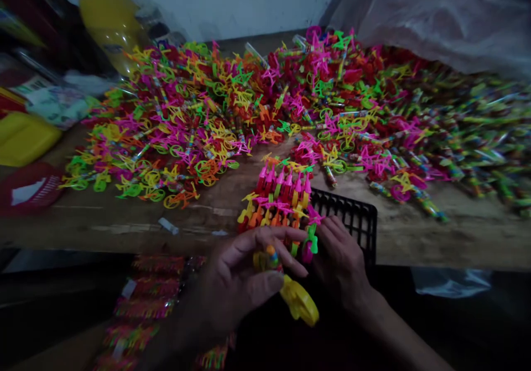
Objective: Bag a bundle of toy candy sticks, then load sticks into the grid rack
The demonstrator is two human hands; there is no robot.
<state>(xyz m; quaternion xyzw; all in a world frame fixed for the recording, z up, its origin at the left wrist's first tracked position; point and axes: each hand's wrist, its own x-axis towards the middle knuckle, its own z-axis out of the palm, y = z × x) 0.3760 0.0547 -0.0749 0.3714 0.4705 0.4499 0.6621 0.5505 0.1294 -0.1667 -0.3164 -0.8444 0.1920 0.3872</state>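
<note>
Rows of small pink, orange, yellow and green plastic toys [276,205] stand in a black slotted rack [360,213] at the table's front edge. My left hand [249,277], in front of the rack, has its thumb and fingers closed round a yellow toy [301,302] that hangs below the fingertips. A small tube with a coloured end shows between the fingers. My right hand [340,255] is at the rack's near side, its fingers curled beside a green and purple toy [310,244]. What its fingertips hold, if anything, is hidden.
A wide heap of colourful toys [199,116] covers the back of the wooden table [207,227]. Filled tubes [473,127] lie at right under clear plastic. A red basket [31,188] and yellow containers are at left. Packed toys [145,288] lie below the table edge.
</note>
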